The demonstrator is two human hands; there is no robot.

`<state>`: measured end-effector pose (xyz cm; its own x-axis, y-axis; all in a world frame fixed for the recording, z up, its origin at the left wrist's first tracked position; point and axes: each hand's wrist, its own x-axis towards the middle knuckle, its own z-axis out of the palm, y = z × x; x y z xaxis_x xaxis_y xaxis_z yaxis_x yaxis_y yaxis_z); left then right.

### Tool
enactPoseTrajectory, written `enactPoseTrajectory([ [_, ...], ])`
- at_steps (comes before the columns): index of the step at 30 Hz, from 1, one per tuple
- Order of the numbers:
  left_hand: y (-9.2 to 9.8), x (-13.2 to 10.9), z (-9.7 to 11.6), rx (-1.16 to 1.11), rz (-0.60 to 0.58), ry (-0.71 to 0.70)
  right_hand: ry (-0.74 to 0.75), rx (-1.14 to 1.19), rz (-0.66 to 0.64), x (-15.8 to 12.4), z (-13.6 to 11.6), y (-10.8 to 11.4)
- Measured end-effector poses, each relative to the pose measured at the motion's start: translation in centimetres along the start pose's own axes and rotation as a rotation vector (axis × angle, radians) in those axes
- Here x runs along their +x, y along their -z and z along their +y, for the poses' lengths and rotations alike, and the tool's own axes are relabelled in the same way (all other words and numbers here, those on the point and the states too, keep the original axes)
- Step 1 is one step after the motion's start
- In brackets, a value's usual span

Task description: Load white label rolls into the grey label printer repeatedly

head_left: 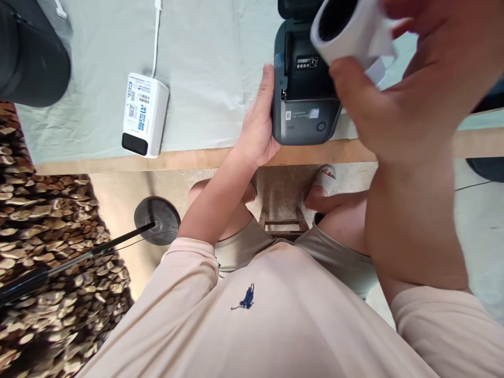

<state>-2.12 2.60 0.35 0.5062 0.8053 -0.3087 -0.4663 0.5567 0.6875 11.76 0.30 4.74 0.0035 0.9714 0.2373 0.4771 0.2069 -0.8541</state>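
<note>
A dark grey label printer (307, 123) stands at the front edge of the table with its lid (299, 8) raised, so its black inner bay shows. My left hand (258, 121) grips the printer's left side, thumb along the casing and the other fingers mostly hidden beneath or behind it. Above the bay's right side, my right hand (405, 100) holds a roll of white label paper (350, 37) between thumb and fingers. The roll is tilted, its dark core facing up and left, and a loose end of paper hangs at its right.
A white power bank (144, 115) with a white cable (156, 42) lies left on the pale-covered table (205, 63). A black cylindrical object (33, 52) occupies the far left corner. Below are a stand's round base (157, 220), stacked firewood (59, 252) and a wooden stool (283, 226).
</note>
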Motion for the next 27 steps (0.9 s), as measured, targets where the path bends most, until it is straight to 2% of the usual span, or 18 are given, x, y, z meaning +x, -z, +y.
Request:
enactPoseTrajectory([
  [2,-0.1,0.0,-0.3,-0.007,0.008,-0.049,0.116,-0.408,0.000,-0.1,-0.4,0.0],
  [4,-0.2,0.0,-0.5,-0.028,0.009,-0.076,0.139,-0.546,-0.038,-0.1,-0.6,0.0],
  [8,-0.5,-0.2,-0.6,-0.056,-0.041,-0.120,0.103,-0.597,-0.090,0.1,0.0,-0.1],
  [11,-0.7,-0.2,-0.5,-0.053,-0.054,-0.131,0.097,-0.613,-0.064,0.2,0.6,-0.4],
  [15,-0.7,-0.4,0.0,-0.026,-0.082,-0.066,0.141,-0.632,-0.023,-0.2,0.7,-0.6],
  [18,-0.6,-0.6,0.3,-0.016,-0.036,-0.041,0.191,-0.632,-0.038,-0.8,0.6,-1.0],
  [22,-0.6,-0.7,0.2,0.006,-0.016,-0.147,0.248,-0.585,-0.102,-1.3,0.8,-1.4],
  [25,-0.7,-0.7,0.1,0.056,-0.049,-0.214,0.241,-0.513,-0.061,-1.4,0.8,-1.3],
  [27,-0.8,-0.6,0.1,0.133,-0.063,-0.208,0.226,-0.440,-0.006,-1.4,0.6,-1.2],
])
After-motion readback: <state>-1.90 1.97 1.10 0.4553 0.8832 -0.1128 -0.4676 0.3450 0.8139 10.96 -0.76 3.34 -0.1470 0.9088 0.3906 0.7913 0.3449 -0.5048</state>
